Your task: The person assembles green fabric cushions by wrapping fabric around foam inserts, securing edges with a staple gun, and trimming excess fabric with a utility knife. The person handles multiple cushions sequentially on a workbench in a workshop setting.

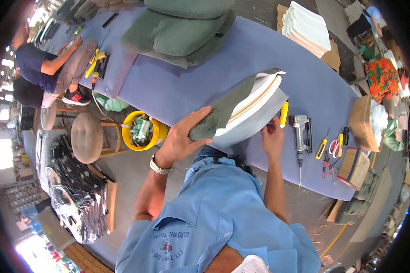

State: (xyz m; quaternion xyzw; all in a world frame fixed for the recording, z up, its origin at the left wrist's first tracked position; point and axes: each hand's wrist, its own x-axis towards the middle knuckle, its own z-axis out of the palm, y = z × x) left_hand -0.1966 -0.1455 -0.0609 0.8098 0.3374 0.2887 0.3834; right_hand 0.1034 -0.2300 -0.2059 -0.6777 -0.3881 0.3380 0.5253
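Observation:
A seat cushion (pixel 250 109), tilted on its edge, has dark green fabric, white foam, a thin wood-coloured edge and a pale grey backing sheet. My left hand (pixel 187 134) grips its left end, fingers over the green fabric and thumb on the near side. Bent fingers of my right hand (pixel 272 136) close on the lower right edge of the grey backing sheet (pixel 246 128); their tips are partly hidden. Just beyond that hand lies a yellow utility knife (pixel 284 114). A staple gun (pixel 300 134) with an air hose rests to its right.
Green cushions (pixel 182 34) are piled at the table's far side. A yellow-handled screwdriver (pixel 321 148), scissors (pixel 335 146) and pliers (pixel 325 164) lie on the right, near cardboard boxes (pixel 365 123). At left are a yellow bucket (pixel 158 134), a round stool (pixel 86 137) and a seated person (pixel 50 68).

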